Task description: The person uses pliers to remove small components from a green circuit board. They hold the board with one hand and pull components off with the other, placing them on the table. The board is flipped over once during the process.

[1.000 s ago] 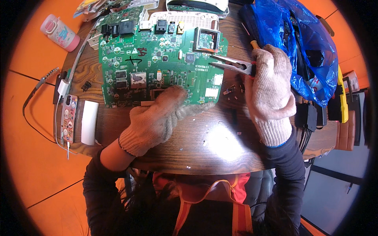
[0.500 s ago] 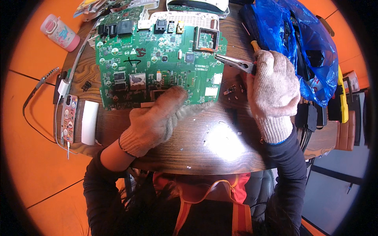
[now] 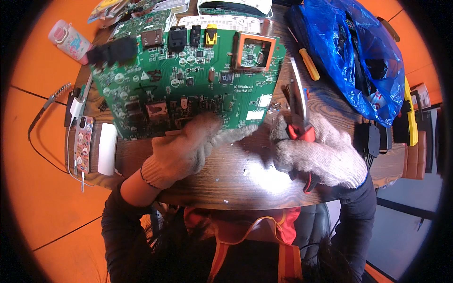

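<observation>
A large green circuit board [image 3: 207, 92], tilted up off the table, carries several connectors along its far edge and a square metal frame [image 3: 255, 52] at its far right corner. My gloved left hand [image 3: 186, 146] is closed on the board's near edge, thumb on top; the fingers beneath are partly hidden. In my gloved right hand [image 3: 325, 151] are long-nose pliers [image 3: 302, 113] with red and black handles. Their jaws point away from me, just right of the board and apart from it. Small loose bits [image 3: 276, 107] lie between the board and the pliers.
A yellow-handled screwdriver [image 3: 309, 64] lies beside a blue plastic bag [image 3: 325, 42] at the right. Black adapters [image 3: 368, 139] with cables sit near it. To the left are a phone [image 3: 83, 144], a white piece [image 3: 107, 148] and a pink bottle [image 3: 71, 40]. White casings [image 3: 226, 22] lie behind the board.
My right hand has drawn nearer to me, and the pliers have turned from pointing left to pointing away. The board has tilted, its far edge raised, in my left hand.
</observation>
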The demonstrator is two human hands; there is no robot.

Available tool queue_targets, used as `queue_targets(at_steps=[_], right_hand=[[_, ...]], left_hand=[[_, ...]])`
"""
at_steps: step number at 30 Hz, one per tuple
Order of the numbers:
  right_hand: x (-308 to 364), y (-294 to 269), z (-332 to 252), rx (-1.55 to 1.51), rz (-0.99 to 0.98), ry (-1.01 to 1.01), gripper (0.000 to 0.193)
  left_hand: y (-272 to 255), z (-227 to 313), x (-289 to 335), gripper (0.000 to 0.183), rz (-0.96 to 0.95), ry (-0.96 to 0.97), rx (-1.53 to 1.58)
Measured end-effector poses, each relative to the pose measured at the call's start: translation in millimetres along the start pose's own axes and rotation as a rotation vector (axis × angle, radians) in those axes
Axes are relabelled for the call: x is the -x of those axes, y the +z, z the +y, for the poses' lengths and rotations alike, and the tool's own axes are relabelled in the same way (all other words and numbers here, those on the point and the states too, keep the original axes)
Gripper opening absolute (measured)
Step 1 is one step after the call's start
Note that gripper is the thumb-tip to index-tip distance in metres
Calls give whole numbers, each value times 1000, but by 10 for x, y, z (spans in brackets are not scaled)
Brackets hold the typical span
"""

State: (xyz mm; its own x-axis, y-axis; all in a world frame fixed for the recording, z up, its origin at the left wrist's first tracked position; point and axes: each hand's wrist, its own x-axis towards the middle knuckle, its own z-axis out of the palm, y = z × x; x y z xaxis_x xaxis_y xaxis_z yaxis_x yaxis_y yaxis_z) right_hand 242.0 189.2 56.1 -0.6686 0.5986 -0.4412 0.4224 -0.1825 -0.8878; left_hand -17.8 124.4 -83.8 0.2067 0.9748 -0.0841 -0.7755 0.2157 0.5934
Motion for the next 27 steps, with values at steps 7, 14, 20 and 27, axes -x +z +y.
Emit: queue_targets(at_steps=[7, 14, 20, 27], right_hand=[[114, 2, 92, 71, 145, -182, 34], [-81, 8, 235, 819, 807, -648, 36], [-390, -228, 279, 1242, 1064, -698, 37], [-424, -173, 234, 1386, 1109, -612, 42]], left_hand=[[416, 137, -63, 50, -131, -51, 105], [531, 171, -82, 46, -157, -30, 82], [419, 92, -50, 62, 14, -23, -214], [124, 36, -4, 41, 114, -127, 137]])
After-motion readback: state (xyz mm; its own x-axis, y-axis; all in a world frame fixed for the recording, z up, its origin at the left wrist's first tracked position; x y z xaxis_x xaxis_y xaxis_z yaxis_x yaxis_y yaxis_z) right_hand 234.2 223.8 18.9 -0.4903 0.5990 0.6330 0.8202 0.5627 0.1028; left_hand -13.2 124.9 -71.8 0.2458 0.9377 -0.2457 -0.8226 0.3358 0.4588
